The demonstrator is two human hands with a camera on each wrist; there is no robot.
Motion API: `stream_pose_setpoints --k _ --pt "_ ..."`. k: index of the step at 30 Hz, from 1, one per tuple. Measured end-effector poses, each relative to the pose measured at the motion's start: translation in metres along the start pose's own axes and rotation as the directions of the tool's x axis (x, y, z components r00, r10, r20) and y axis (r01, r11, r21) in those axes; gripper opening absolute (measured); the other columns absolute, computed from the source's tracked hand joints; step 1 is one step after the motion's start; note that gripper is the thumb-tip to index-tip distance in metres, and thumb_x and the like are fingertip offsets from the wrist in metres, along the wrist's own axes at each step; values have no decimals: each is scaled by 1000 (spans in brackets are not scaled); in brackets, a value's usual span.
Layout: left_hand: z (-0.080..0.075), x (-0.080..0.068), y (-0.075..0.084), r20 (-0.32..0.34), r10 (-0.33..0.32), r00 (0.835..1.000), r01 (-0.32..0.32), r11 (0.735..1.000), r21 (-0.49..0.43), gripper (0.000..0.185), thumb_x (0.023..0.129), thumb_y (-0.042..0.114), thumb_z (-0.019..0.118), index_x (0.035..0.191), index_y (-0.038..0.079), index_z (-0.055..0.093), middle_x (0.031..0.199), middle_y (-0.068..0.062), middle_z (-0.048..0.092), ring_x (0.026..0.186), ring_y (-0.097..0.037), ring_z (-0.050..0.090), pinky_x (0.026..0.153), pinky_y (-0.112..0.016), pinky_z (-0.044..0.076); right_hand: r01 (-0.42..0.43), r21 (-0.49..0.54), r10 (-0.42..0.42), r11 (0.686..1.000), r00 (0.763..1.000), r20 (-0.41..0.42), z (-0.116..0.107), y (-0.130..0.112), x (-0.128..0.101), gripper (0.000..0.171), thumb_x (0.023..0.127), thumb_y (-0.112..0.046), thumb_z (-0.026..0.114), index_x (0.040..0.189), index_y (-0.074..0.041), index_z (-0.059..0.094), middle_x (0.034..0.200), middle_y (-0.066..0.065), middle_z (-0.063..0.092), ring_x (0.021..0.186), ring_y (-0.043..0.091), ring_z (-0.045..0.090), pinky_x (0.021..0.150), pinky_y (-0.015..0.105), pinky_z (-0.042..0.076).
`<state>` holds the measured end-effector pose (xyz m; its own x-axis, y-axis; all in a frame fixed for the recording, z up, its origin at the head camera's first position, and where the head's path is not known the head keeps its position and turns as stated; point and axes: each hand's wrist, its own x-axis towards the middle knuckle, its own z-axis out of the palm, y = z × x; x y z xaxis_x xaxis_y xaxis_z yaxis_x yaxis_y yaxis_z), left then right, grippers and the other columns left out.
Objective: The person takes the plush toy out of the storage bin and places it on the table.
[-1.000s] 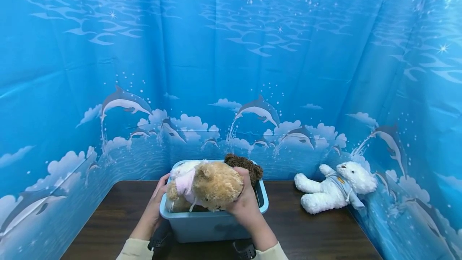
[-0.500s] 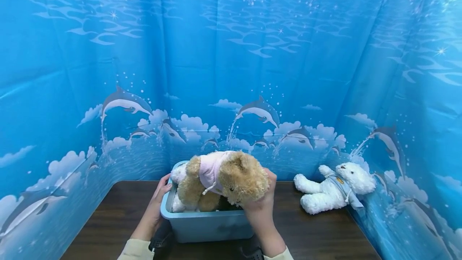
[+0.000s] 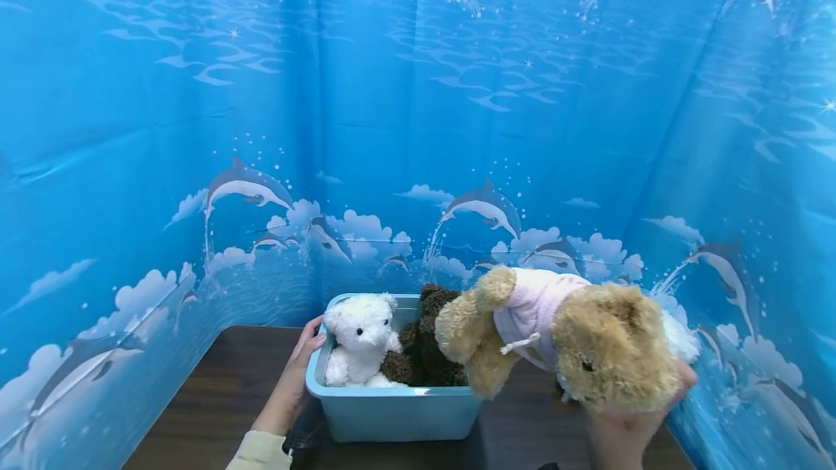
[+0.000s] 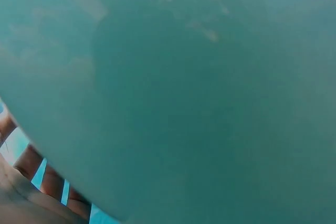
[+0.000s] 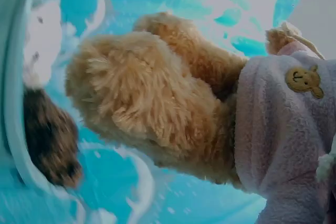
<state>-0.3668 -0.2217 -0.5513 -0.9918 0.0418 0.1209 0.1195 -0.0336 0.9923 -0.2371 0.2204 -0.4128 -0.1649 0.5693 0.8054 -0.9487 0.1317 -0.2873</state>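
My right hand [image 3: 628, 428] grips a tan teddy bear [image 3: 575, 339] in a pink hoodie [image 3: 532, 303] by its head, from below, and holds it in the air to the right of a light blue bin [image 3: 398, 415]. In the right wrist view the tan teddy bear [image 5: 152, 103] fills the frame, its pink hoodie [image 5: 283, 129] on the right. A white teddy [image 3: 359, 339] and a dark brown teddy [image 3: 424, 350] sit in the bin. My left hand [image 3: 297, 376] holds the bin's left side, thumb at the rim. The left wrist view shows only the bin wall [image 4: 184, 93] and fingers [image 4: 31, 163].
The bin stands on a dark wooden table [image 3: 215, 397] closed in by blue dolphin-print curtains [image 3: 418, 129] on three sides. White fluff of another plush [image 3: 679, 339] peeks out behind the tan bear at the right.
My right hand has lifted the tan teddy out of the bin and carried it to the right, uncovering the white and brown teddies. The left hand stayed on the bin.
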Motion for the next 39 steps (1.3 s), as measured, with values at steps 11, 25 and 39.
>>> stream_pose_setpoints --k 11,25,39 --pt "1 0 1 3 3 1000 -3 1000 -14 65 110 52 46 168 29 26 180 -11 22 165 -44 19 125 -82 17 -58 -476 137 878 982 133 -62 -1 31 89 66 23 78 143 14 34 151 -4 54 138 11 52 121 26 37" --pt "0 2 -1 7 9 1000 -8 1000 -12 65 110 52 45 168 29 25 179 -12 22 164 -44 20 126 -80 19 -261 -689 321 676 946 -44 -114 28 18 105 81 8 87 166 -23 34 160 -13 48 141 8 51 122 26 37" --pt "0 0 -3 8 13 1000 -13 1000 -3 65 112 49 44 169 26 25 180 -12 20 164 -43 20 127 -79 18 -523 -712 316 468 852 -417 -172 49 23 93 85 -10 76 161 -35 30 152 -25 37 141 9 45 121 22 32"
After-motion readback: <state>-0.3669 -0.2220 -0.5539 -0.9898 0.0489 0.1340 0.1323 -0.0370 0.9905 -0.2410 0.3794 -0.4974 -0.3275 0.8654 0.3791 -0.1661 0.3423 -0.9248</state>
